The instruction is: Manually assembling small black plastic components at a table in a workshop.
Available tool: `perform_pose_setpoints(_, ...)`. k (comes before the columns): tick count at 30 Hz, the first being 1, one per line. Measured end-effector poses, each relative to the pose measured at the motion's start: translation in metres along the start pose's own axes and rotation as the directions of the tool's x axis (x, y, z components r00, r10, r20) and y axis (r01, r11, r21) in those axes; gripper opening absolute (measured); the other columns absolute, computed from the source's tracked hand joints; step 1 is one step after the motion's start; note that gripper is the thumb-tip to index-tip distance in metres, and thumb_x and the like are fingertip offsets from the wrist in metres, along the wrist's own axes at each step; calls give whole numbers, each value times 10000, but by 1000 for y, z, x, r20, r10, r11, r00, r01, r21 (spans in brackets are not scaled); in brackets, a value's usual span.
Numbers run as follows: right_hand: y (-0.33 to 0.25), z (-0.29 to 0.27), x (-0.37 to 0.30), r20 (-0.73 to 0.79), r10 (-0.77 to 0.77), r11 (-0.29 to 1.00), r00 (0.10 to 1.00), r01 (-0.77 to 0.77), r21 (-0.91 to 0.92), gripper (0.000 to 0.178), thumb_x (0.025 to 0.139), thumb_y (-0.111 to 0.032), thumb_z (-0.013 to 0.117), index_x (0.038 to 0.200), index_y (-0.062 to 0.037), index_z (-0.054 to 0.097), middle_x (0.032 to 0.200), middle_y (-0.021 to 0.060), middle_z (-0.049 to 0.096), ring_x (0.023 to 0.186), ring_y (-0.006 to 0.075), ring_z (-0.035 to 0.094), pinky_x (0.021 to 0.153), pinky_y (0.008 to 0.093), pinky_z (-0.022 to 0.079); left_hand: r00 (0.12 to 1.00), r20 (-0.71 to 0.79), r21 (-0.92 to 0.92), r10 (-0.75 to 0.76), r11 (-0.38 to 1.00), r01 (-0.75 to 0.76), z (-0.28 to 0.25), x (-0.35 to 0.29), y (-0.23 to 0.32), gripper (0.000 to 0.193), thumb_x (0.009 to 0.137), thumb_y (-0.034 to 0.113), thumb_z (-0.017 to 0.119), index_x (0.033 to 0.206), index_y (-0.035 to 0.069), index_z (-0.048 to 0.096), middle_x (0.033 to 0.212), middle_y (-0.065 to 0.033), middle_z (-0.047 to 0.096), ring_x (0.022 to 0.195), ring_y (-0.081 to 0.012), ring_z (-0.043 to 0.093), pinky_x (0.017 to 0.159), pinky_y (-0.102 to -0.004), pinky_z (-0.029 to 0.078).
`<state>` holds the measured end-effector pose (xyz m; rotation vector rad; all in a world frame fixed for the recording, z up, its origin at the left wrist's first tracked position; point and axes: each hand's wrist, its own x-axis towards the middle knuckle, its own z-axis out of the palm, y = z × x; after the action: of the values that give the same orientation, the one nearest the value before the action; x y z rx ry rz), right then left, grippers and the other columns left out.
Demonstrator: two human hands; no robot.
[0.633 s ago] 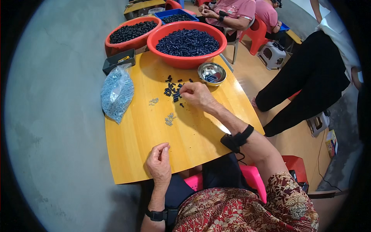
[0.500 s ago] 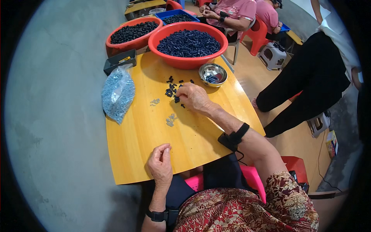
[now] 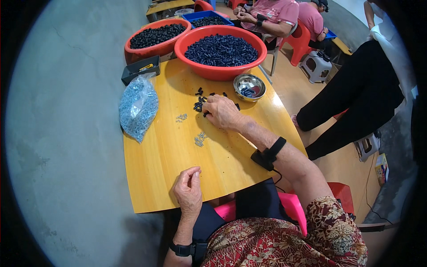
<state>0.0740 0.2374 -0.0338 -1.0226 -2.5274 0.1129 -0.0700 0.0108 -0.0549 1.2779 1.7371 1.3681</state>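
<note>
My right hand [image 3: 221, 111] reaches over the table, fingers bent down and pinched at a small dark plastic piece [image 3: 206, 114] that shows at the fingertips. Beside it lies a loose cluster of dark tubular plastic pieces [image 3: 198, 106], partly covered by the hand. My left hand [image 3: 187, 190] rests at the near edge of the table, fingers curled and thumb pressed against them; whatever they hold, if anything, is hidden. Between the hands lie two small heaps of tiny silvery screws, a nearer heap [image 3: 200, 139] and a farther heap [image 3: 181, 118].
A red basin [image 3: 195, 68] full of dark pieces stands at the far side, with a steel bowl [image 3: 262, 92] to its right. At left are a clear bag of screws [image 3: 138, 109] and a grey tray [image 3: 129, 76]. A standing person [image 3: 351, 89] is at right.
My right hand has shifted slightly over the dark pieces, uncovering one on its right and covering others. The left hand keeps its curled pose. The whole view has shifted slightly.
</note>
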Motion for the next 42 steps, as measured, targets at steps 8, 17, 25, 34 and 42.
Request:
perform_pose_setpoints(8, 1, -2, 2, 30, 39, 997, 999, -41, 59, 148, 737, -105, 617, 875, -54, 632, 904, 127, 607, 929, 315, 596, 805, 437, 487, 1000, 4, -4, 5, 1000, -5, 1, 0, -3, 112, 921, 12, 566, 987, -36, 642, 899, -81, 685, 866, -131, 665, 790, -248, 525)
perform_pose_setpoints(17, 1, -6, 1, 55, 68, 995, 996, -71, 73, 200, 760, -99, 587, 931, -78, 687, 933, 150, 634, 966, 325, 599, 844, 444, 476, 1000, 6, -6, 11, 1000, -11, 1, 0, -3, 116, 925, 20, 566, 995, -36, 640, 914, -91, 689, 889, -145, 670, 805, -254, 527)
perform_pose_setpoints(25, 2, -6, 2, 70, 64, 998, 995, -65, 11, 153, 762, -103, 572, 870, -38, 659, 955, 149, 629, 984, 316, 592, 849, 456, 471, 1000, 16, -7, -2, 1000, 2, 1, -1, -4, 114, 925, 15, 561, 993, -34, 638, 921, -86, 685, 891, -142, 667, 800, -250, 525)
perform_pose_setpoints(34, -7, -7, 0, -59, -29, 998, 998, 32, 51, 131, 765, -122, 594, 841, -36, 657, 850, 141, 613, 885, 332, 606, 756, 437, 496, 1000, -14, 6, 25, 1000, -24, 3, 0, -2, 102, 918, 10, 573, 976, -30, 647, 895, -68, 683, 859, -125, 659, 790, -246, 522)
perform_pose_setpoints(42, -39, -3, -8, 32, -182, 959, 983, 170, 228, 101, 751, -142, 621, 794, -60, 663, 791, 122, 599, 839, 315, 603, 740, 421, 493, 998, -52, -37, 23, 999, -25, 6, 0, -4, 83, 882, -1, 596, 935, -19, 658, 854, -102, 668, 805, -181, 652, 721, -286, 515)
